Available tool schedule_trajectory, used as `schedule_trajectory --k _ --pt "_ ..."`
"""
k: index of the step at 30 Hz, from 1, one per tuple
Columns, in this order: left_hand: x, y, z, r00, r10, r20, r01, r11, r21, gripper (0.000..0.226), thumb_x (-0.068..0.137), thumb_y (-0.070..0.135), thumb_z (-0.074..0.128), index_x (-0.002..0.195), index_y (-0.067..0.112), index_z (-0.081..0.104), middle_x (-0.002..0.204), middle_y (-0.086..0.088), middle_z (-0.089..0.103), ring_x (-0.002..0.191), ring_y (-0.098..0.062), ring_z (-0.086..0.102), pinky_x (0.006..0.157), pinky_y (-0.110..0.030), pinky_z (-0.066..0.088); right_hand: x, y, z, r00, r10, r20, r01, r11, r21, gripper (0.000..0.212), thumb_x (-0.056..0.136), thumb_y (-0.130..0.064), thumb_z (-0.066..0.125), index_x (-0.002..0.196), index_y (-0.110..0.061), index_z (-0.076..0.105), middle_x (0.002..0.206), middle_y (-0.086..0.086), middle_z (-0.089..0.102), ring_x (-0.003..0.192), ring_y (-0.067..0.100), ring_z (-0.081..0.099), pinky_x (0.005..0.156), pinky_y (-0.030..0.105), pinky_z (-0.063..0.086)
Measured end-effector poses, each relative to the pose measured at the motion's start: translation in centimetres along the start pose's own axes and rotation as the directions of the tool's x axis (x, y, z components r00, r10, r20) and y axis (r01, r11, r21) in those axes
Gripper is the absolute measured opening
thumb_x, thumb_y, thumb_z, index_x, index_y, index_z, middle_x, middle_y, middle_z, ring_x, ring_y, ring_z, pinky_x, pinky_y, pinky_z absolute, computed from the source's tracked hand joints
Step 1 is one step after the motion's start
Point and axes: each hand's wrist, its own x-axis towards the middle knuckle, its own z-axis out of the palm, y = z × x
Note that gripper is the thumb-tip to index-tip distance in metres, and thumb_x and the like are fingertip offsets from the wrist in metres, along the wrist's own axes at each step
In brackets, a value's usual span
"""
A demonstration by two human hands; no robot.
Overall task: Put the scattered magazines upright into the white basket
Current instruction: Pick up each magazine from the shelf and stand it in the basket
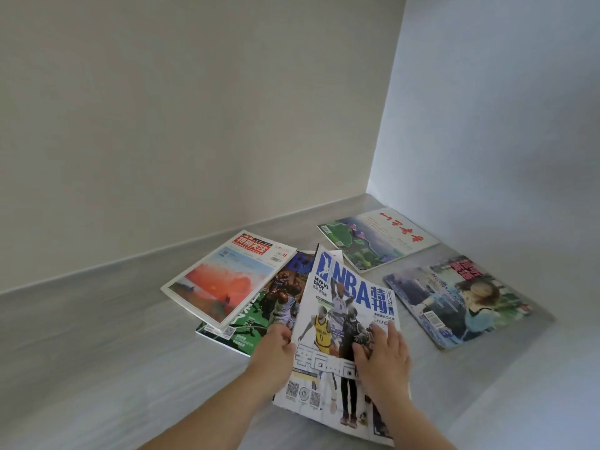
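Two plain walls meet at a vertical corner [386,92]; the left wall [162,108] looks warm off-white; the right wall [503,125] looks cooler, bluish white; a grey skirting strip [130,264] runs below the left wall; the floor [97,352] is pale grey with faint wood grain.

Magazines [344,323]: five in all. Hands [276,352]: two in view.
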Motion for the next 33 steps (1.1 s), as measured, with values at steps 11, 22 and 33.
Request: schedule_trajectory --k 11,22,33 --pt "-8.1 -5.9 -14.5 0.934 0.177 -0.312 -0.221 0.969 -0.112 0.027 0.090 0.004 0.041 0.078 0.028 0.043 0.069 0.009 0.066 0.056 0.000 0.061 0.045 -0.008 0.040 -0.6 -12.6 0.7 0.987 0.155 -0.052 -0.122 0.912 0.392 0.036 0.084 -0.028 0.050 0.116 -0.012 0.046 0.102 0.012 0.066 0.111 0.031 0.051 0.100 0.040 0.029" --pt "-15.1 -12.6 -27.0 0.832 0.267 -0.486 -0.349 0.933 -0.086 0.021 0.089 0.003 0.044 0.088 0.023 0.051 0.079 0.000 0.074 0.076 -0.020 0.066 0.071 -0.034 0.051 -9.8 -27.9 6.2 0.896 -0.282 0.344 -0.038 0.721 0.692 0.031 0.091 -0.032 0.044 0.120 -0.019 0.045 0.093 -0.005 0.056 0.085 0.018 0.053 0.082 0.036 0.044" --pt "-20.7 -22.9 -40.2 0.692 0.151 -0.706 -0.296 0.951 -0.087 0.031 0.088 0.003 0.046 0.078 0.032 0.047 0.064 0.038 0.064 0.065 0.012 0.062 0.051 -0.001 0.042 -17.8 -39.6 11.2 0.800 -0.514 0.310 -0.025 0.486 0.873 0.015 0.089 -0.003 0.044 0.098 -0.001 0.057 0.071 0.006 0.068 0.063 0.021 0.062 0.058 0.029 0.049"
